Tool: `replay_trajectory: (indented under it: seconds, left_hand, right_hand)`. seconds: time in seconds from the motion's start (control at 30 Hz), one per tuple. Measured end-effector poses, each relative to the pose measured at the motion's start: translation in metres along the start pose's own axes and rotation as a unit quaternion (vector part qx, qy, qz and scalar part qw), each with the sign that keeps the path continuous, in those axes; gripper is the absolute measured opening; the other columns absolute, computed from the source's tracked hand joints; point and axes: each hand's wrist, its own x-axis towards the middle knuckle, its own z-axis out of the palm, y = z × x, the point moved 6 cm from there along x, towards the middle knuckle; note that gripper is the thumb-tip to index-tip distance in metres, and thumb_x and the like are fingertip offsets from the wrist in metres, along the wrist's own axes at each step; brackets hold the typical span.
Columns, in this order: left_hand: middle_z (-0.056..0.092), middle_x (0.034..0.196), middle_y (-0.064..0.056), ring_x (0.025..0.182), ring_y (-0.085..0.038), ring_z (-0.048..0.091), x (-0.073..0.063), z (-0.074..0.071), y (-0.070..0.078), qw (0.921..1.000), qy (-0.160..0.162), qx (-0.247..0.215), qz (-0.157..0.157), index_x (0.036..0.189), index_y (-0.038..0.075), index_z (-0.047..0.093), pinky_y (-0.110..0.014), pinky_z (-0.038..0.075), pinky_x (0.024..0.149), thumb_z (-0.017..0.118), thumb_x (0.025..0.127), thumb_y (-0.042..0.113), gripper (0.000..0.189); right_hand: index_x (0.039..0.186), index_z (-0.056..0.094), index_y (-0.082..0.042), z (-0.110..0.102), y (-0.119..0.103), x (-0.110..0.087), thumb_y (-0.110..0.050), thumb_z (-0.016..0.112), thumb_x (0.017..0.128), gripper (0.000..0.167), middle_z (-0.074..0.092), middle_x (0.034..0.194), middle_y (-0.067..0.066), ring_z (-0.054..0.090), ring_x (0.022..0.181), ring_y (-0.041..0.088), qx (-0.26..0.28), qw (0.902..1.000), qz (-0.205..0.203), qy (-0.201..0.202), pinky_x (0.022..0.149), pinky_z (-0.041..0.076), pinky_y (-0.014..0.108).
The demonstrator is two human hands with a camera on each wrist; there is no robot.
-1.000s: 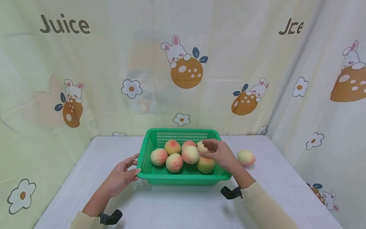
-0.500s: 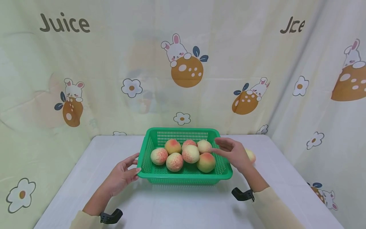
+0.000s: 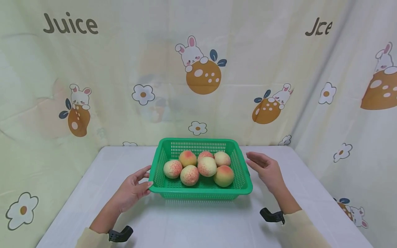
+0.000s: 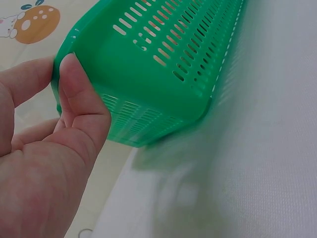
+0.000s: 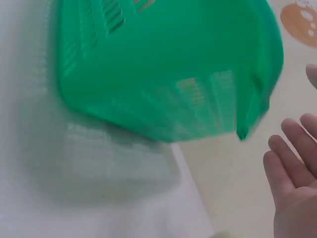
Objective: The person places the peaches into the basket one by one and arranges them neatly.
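A green slotted plastic basket (image 3: 201, 191) stands on the white-covered table, with several peaches in it. One pale, red-speckled peach (image 3: 207, 167) rests on top of the others. My left hand (image 3: 131, 191) pinches the basket's left rim, its thumb on the near side in the left wrist view. Just off the basket's right side, my right hand (image 3: 265, 168) is held with fingers extended and holds nothing. In the right wrist view its fingers (image 5: 287, 158) show close to the basket's rim (image 5: 275, 59), with a gap between them.
White cloth (image 3: 192, 224) covers the tabletop. Right behind the table hangs a pale curtain (image 3: 118, 62) printed with rabbits, fruit and flowers, and it continues along both sides. Black bands (image 3: 120, 235) are worn on both wrists.
My right hand has moved right, from over the peaches to outside the basket's right rim, uncovering the peaches there. A loose peach at the right is now hidden behind it. The left hand stays put.
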Motion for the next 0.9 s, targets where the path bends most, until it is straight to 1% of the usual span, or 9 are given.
replay_trajectory:
  seconds: [0.13,0.23,0.33,0.43,0.6,0.77,0.9]
  left_hand:
    - [0.045,0.129,-0.01,0.087,-0.01,0.067,0.001,-0.001,-0.001,1.0,0.006,0.0,-0.005,0.162,0.016,0.027,-0.023,0.06,0.081,0.065,0.099,0.007,0.074]
    - [0.046,0.129,-0.01,0.087,-0.01,0.067,0.001,-0.001,-0.001,1.0,0.007,0.0,-0.005,0.162,0.017,0.028,-0.023,0.06,0.08,0.066,0.099,0.007,0.074]
    - [0.045,0.13,-0.009,0.087,-0.01,0.067,0.002,-0.001,-0.001,1.0,0.004,0.0,-0.004,0.163,0.017,0.027,-0.023,0.06,0.081,0.065,0.099,0.007,0.075]
    - [0.045,0.129,-0.009,0.087,-0.01,0.067,0.002,-0.001,-0.001,1.0,0.002,-0.003,-0.004,0.163,0.017,0.027,-0.023,0.06,0.081,0.065,0.099,0.007,0.074]
    - [0.045,0.13,-0.011,0.087,-0.01,0.067,0.002,-0.001,-0.001,1.0,0.003,-0.004,-0.004,0.163,0.017,0.027,-0.023,0.06,0.081,0.064,0.1,0.006,0.073]
    - [0.044,0.133,-0.013,0.088,-0.01,0.068,0.002,-0.001,-0.001,1.0,0.004,-0.001,-0.005,0.163,0.017,0.027,-0.023,0.06,0.081,0.063,0.1,0.005,0.073]
    - [0.044,0.133,-0.013,0.088,-0.01,0.067,0.001,-0.001,-0.001,1.0,0.005,0.001,-0.005,0.163,0.016,0.027,-0.022,0.059,0.08,0.064,0.1,0.006,0.073]
  right_hand:
    - [0.141,0.06,-0.008,-0.012,0.012,-0.001,-0.038,0.072,0.096,0.055,0.064,0.142,0.013,0.064,0.114,-0.007,0.01,0.9996,-0.002,0.025,0.088,0.053,0.01]
    - [0.14,0.06,-0.006,-0.021,0.022,-0.002,-0.037,0.072,0.096,0.055,0.066,0.139,0.01,0.063,0.109,-0.012,0.011,0.9989,-0.005,0.045,0.088,0.052,0.008]
    - [0.138,0.062,-0.005,-0.028,0.031,-0.003,-0.036,0.072,0.096,0.054,0.067,0.138,0.01,0.064,0.108,-0.012,0.01,0.9976,-0.005,0.068,0.088,0.051,0.007]
    - [0.137,0.063,-0.006,-0.034,0.039,-0.003,-0.036,0.073,0.096,0.052,0.067,0.138,0.012,0.063,0.109,-0.011,0.001,0.9962,-0.002,0.087,0.088,0.05,0.006]
    - [0.137,0.064,-0.008,-0.041,0.051,-0.005,-0.037,0.074,0.095,0.052,0.066,0.138,0.011,0.06,0.112,-0.009,-0.02,0.9932,0.007,0.115,0.088,0.048,0.003]
    - [0.133,0.067,-0.007,-0.047,0.06,-0.008,-0.033,0.078,0.092,0.049,0.07,0.134,0.005,0.062,0.112,-0.004,-0.008,0.9885,0.013,0.15,0.089,0.046,0.002]
    - [0.129,0.07,-0.007,-0.049,0.062,-0.009,-0.03,0.08,0.09,0.046,0.074,0.127,-0.001,0.064,0.112,-0.001,0.004,0.9855,0.006,0.17,0.091,0.046,0.003]
